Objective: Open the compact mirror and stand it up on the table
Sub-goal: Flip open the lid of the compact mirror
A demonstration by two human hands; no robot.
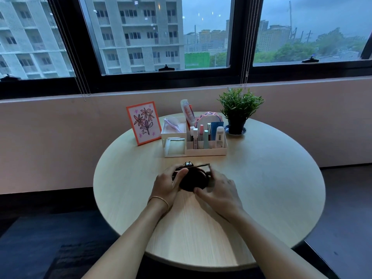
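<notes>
Both hands on the compact mirror (193, 179) mid-table (261, 188) — left hand (168, 185) clasps its left edge, right hand (219, 191) grips the right side — lid partly raised, just before the white organizer (201, 151).

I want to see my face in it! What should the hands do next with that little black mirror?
Probably lift the lid further. Both the left hand and right hand hold the round black compact mirror on the round pale wooden table, and it looks only partly open, not yet standing.
</notes>
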